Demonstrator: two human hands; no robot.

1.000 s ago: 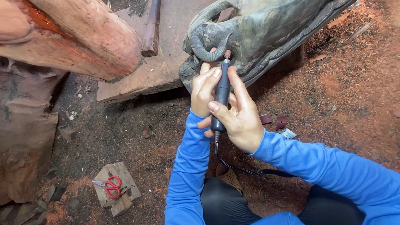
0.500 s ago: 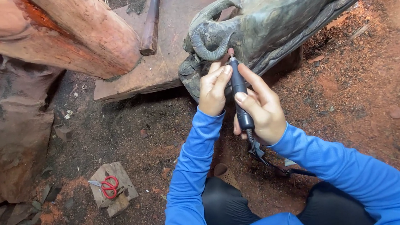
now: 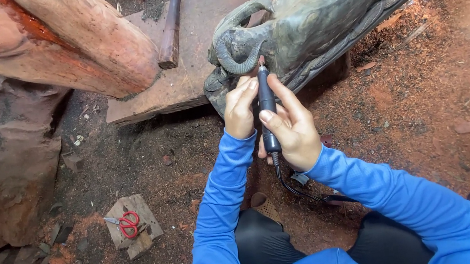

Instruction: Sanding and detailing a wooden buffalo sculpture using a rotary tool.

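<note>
Head view looks down at our two hands, both closed on a black rotary carving tool [image 3: 268, 109]. Our right hand [image 3: 292, 129] wraps the tool's body from the right, with the thumb laid along the barrel; our left hand [image 3: 240, 109] pinches the barrel from the other side, fingers curled, steadying it near the tip. The tool stands nearly upright in the picture, and its bit meets the grey-green wooden carving [image 3: 316, 21] just below a curled, horn-like scroll [image 3: 238, 63] at the carving's near end. A black cable [image 3: 298, 189] runs from the tool's tail back toward our knees.

The carving lies tilted on a flat plank [image 3: 184, 79] set on ground covered in reddish sawdust [image 3: 416, 103]. A large reddish log [image 3: 66, 45] lies across the upper left, and red-handled scissors [image 3: 124, 224] rest on a small wood block [image 3: 135, 225] well apart, at lower left.

We judge the step in hand to be fine detailing of the groove under the scroll, with the bit at or on the wood; whether it is cutting we cannot tell. The next move, as we read it, calls for a light, braced stroke following the curve, with the left hand acting as a rest so that the bit does not skip onto the finished scroll.
</note>
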